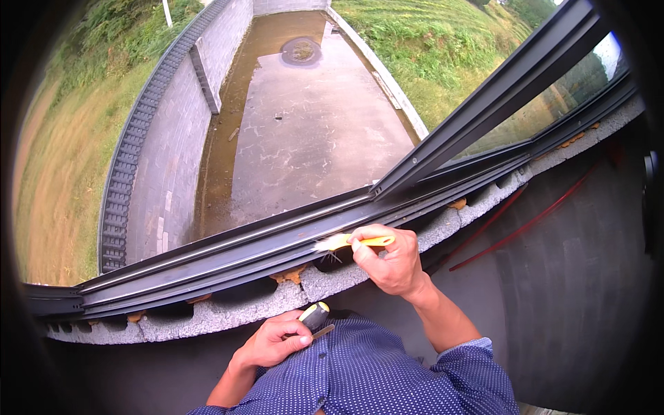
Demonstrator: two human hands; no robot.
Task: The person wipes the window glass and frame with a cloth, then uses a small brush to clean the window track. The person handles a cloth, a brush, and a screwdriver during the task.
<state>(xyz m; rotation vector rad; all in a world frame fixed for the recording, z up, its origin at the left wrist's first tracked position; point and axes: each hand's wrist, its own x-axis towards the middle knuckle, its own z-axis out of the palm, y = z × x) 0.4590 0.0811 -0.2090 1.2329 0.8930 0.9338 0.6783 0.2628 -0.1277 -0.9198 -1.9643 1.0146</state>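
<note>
My right hand (390,258) grips a small brush by its yellow handle (378,241). The brush's pale bristles (330,243) lie at the inner edge of the dark metal sliding window track (249,265), though I cannot tell whether they touch it. Close to my shirt, my left hand (278,337) is closed around a tool with a black and yellow-green handle (315,315). A narrow flat strip (323,332) sticks out by the left thumb; whether it belongs to that tool is hidden by the fingers.
Below the frame runs a rough hollow-block sill (249,316) with open cavities and orange foam (290,275). A sliding sash (482,104) stands to the right. Red cable (519,228) hangs along the inside wall. Outside, a walled yard (321,129) with standing water lies below.
</note>
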